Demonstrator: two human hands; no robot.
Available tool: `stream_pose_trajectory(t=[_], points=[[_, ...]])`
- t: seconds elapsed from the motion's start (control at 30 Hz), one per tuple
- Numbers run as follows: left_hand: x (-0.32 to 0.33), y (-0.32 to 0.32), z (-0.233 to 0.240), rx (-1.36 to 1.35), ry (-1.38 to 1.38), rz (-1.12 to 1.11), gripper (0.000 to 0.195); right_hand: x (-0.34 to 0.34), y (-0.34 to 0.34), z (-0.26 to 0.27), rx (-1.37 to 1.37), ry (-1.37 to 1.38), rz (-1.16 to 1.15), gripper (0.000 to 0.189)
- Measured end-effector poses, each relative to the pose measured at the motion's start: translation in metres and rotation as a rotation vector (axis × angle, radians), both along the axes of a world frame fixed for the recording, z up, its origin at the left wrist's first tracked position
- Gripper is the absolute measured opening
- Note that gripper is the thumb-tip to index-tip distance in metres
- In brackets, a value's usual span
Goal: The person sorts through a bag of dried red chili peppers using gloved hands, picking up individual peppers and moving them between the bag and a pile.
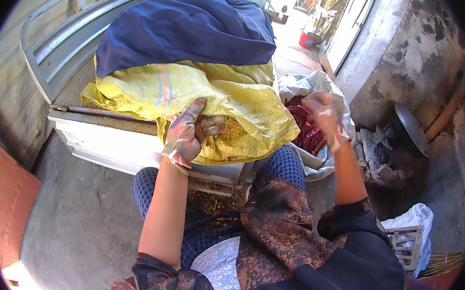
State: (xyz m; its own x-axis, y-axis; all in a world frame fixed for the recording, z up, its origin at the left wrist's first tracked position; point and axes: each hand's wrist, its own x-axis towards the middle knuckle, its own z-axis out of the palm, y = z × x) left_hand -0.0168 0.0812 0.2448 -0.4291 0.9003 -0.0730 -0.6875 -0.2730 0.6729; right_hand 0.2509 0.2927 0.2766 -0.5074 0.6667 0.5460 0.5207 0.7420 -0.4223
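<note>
My left hand [187,134], in a thin stained glove, is over the near part of a yellow woven sack [184,82]. Its fingers are curled beside a heap of small yellow seeds or grains [233,130] lying on the sack. Whether something is pinched in those fingers is hard to make out. Blurred by motion, my right hand [327,115], gloved too, is above a white woven sack [308,81]. Dark red dried chili peppers [303,117] fill that sack's mouth. Its grip cannot be made out.
A dark blue cloth [187,27] covers the yellow sack's far part on a metal cart bed with side rails [70,32]. Bits of plant litter [210,201] lie between my knees. Rightward are a round metal lid [410,130], a wooden crate [408,245] and a red bucket [307,40].
</note>
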Motion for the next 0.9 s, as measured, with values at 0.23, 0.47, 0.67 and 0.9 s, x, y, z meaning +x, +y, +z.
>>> stream_pose_trajectory(t=[0.23, 0.47, 0.67, 0.9], points=[[0.017, -0.010, 0.025, 0.213, 0.040, 0.012, 0.025, -0.116, -0.102, -0.051, -1.009, 0.057, 0.825, 0.050], [0.010, -0.013, 0.054, 0.477, 0.113, 0.039, 0.023, -0.185, 0.043, -0.051, -0.223, -0.513, -0.031, 0.052], [-0.002, -0.025, 0.064, 0.702, 0.133, -0.005, 0.016, -0.200, 0.069, -0.020, -0.086, -0.389, -0.141, 0.051], [-0.004, -0.031, 0.047, 0.740, 0.097, -0.036, 0.014, -0.227, 0.060, -0.032, -0.078, -0.395, -0.123, 0.050]])
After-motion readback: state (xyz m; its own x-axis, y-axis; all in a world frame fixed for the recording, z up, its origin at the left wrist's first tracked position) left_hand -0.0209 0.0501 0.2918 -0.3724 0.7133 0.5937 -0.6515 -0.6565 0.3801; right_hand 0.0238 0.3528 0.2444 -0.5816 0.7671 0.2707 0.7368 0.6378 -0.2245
